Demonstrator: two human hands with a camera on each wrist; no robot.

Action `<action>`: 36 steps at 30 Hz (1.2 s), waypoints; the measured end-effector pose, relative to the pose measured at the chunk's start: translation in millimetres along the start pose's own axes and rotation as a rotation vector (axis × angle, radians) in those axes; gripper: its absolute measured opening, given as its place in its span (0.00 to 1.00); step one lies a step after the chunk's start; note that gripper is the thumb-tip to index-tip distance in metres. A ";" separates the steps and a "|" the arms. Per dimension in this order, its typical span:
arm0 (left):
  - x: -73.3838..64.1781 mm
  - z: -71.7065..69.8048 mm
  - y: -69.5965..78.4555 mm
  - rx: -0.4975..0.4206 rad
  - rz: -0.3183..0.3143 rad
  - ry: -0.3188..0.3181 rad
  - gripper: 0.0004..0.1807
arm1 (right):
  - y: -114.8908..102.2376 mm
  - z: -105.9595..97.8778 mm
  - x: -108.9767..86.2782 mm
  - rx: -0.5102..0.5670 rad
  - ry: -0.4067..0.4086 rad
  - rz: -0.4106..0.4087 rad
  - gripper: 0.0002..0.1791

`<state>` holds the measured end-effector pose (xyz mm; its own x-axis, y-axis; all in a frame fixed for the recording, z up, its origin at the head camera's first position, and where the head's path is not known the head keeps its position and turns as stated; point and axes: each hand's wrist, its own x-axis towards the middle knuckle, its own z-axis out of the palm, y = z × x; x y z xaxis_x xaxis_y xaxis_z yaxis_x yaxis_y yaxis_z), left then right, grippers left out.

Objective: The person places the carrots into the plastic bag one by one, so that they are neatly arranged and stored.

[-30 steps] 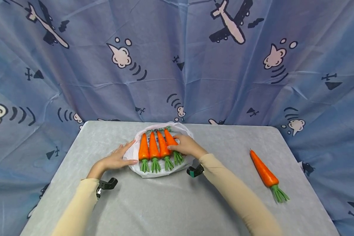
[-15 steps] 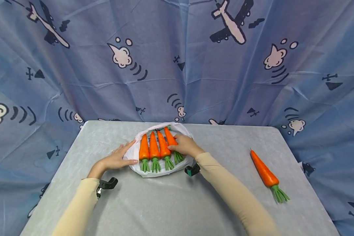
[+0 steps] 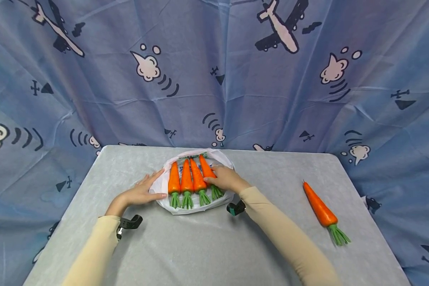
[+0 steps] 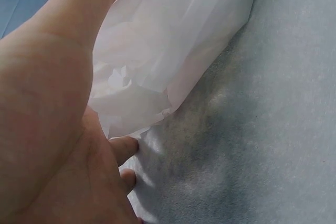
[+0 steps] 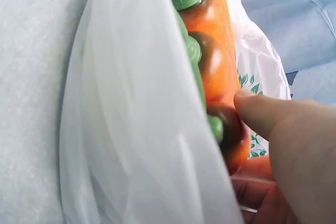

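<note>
A white plastic bag (image 3: 158, 186) with green print lies spread open in the middle of the table. Several orange carrots (image 3: 186, 178) with green stems lie side by side in it, stems toward me. My right hand (image 3: 229, 178) pinches the rightmost carrot (image 3: 206, 167) between thumb and fingers inside the bag's right side. In the right wrist view the thumb (image 5: 262, 111) presses on the orange root, its fingers partly hidden by the bag. With fingers spread, my left hand (image 3: 139, 193) rests at the bag's left edge; the left wrist view shows bag plastic (image 4: 152, 51) beside it.
One more carrot (image 3: 319, 204) lies alone on the right part of the grey-white table (image 3: 207, 254), its stem toward the near right. A blue curtain (image 3: 214, 59) with plane prints hangs behind the table's far edge and at both sides.
My right wrist has swung slightly left and then partly back, its fingers staying at the rightmost carrot. The bagged carrots have shifted very slightly. The left hand has stayed put.
</note>
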<state>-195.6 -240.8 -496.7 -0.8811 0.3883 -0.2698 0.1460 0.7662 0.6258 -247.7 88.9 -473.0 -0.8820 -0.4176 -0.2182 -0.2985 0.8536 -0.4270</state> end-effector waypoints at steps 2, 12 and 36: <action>-0.6 -0.4 0.1 -0.003 -0.002 0.002 0.52 | 0.4 0.4 0.2 -0.008 0.002 -0.021 0.33; -2.4 -2.4 -1.4 -0.044 0.016 0.009 0.51 | -2.3 7.9 3.1 -0.077 -0.003 -0.043 0.34; -4.5 -5.7 -1.7 -0.141 0.033 -0.011 0.50 | 8.0 6.0 -0.5 0.092 -0.123 -0.090 0.29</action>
<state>-194.5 -246.8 -492.4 -0.8717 0.4186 -0.2548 0.1097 0.6735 0.7310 -247.4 94.2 -481.5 -0.8004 -0.5306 -0.2789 -0.3346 0.7816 -0.5265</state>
